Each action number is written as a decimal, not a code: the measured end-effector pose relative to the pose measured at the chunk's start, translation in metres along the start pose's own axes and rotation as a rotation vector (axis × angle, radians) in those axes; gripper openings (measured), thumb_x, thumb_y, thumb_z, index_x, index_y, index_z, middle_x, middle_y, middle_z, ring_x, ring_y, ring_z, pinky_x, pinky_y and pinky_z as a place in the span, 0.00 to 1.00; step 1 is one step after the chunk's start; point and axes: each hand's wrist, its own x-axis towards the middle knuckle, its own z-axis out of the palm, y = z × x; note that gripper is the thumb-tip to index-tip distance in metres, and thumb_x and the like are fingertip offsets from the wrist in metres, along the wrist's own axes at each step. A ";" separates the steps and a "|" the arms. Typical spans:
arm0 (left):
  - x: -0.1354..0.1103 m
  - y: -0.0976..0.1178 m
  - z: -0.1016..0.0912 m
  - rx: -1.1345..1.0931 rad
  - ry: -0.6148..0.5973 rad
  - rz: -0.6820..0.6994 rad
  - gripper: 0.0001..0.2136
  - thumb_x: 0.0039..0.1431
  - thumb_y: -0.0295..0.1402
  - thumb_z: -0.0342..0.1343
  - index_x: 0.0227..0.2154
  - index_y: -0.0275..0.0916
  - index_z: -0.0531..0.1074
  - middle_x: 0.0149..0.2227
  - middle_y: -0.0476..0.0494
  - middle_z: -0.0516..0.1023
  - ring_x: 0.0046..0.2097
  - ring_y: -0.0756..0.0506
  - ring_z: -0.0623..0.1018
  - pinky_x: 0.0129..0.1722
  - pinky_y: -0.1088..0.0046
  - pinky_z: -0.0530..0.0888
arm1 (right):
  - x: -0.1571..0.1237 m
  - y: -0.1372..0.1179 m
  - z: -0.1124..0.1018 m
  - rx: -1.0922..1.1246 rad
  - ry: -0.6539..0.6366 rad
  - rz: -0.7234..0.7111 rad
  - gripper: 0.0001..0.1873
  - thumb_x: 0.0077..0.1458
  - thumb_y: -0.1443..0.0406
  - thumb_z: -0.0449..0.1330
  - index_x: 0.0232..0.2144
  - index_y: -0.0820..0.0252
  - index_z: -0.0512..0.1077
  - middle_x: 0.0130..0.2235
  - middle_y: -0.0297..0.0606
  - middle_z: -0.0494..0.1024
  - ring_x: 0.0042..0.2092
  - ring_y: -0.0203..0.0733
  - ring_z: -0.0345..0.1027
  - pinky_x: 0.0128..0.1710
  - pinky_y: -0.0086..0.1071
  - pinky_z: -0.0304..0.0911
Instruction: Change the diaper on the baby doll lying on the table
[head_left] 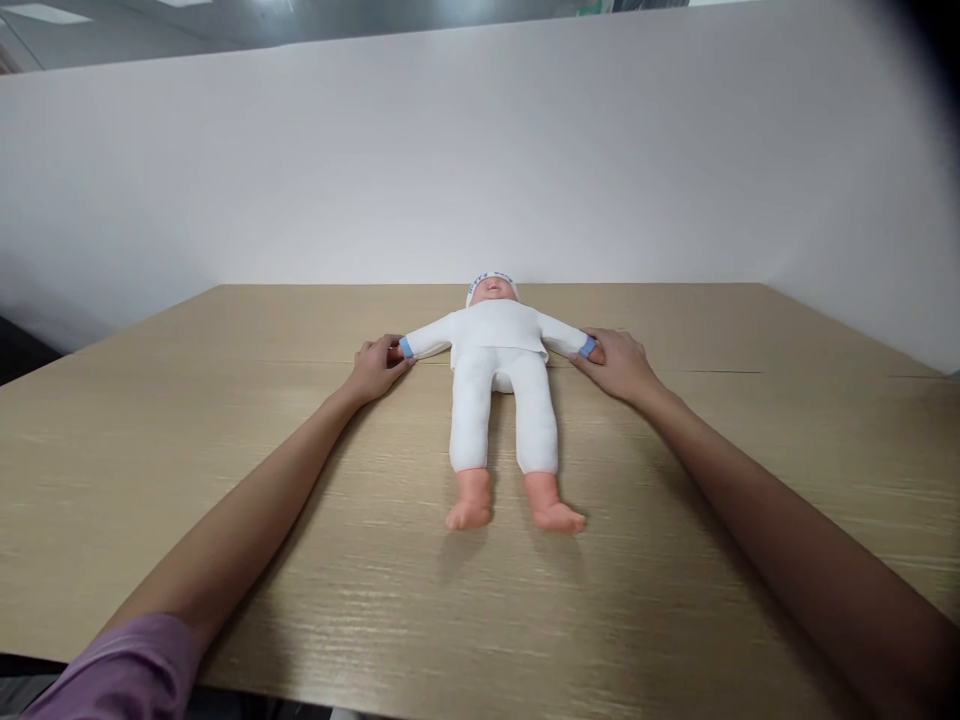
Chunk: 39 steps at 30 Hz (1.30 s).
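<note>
A baby doll (499,330) in a white top and white trousers lies on its back, its head at the far side and its bare feet toward me. It wears a white cap (477,288) with blue lettering. Both doll arms are spread wide, with blue cuffs at the wrists. My left hand (377,368) is closed around the doll's hand on the left, by the cuff. On the other side, my right hand (619,362) grips the doll's other hand, thumb and fingers on either side of the blue cuff (587,347).
The doll rests on a wood-grain table (360,560) with a seam running across it. A tall white partition (480,150) rises behind the table and along its right side. The table's front edge shows at the bottom.
</note>
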 end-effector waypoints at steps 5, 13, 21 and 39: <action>0.001 -0.002 0.001 0.002 -0.006 -0.009 0.27 0.62 0.50 0.54 0.59 0.41 0.71 0.50 0.36 0.81 0.54 0.31 0.72 0.57 0.52 0.67 | 0.002 0.005 0.002 0.050 0.025 0.048 0.23 0.62 0.50 0.59 0.53 0.53 0.78 0.48 0.44 0.84 0.47 0.59 0.75 0.48 0.47 0.66; 0.002 -0.003 0.002 0.020 -0.021 -0.011 0.26 0.63 0.48 0.51 0.60 0.41 0.69 0.52 0.35 0.80 0.56 0.29 0.72 0.58 0.49 0.66 | -0.001 0.012 0.000 0.037 0.027 0.010 0.23 0.61 0.52 0.59 0.53 0.54 0.77 0.49 0.44 0.84 0.50 0.60 0.74 0.52 0.49 0.65; 0.002 -0.004 0.003 0.016 -0.019 -0.009 0.26 0.63 0.48 0.51 0.60 0.42 0.70 0.52 0.35 0.80 0.57 0.29 0.72 0.58 0.50 0.66 | -0.006 0.020 0.003 0.009 -0.020 0.013 0.24 0.57 0.47 0.62 0.49 0.55 0.78 0.46 0.45 0.83 0.47 0.59 0.74 0.47 0.47 0.66; -0.005 0.003 -0.003 -0.045 -0.002 -0.067 0.25 0.64 0.44 0.55 0.59 0.36 0.72 0.55 0.33 0.78 0.58 0.33 0.72 0.61 0.56 0.67 | -0.015 0.027 0.018 -0.023 0.007 0.003 0.34 0.61 0.52 0.56 0.62 0.69 0.69 0.58 0.57 0.76 0.57 0.60 0.67 0.60 0.48 0.60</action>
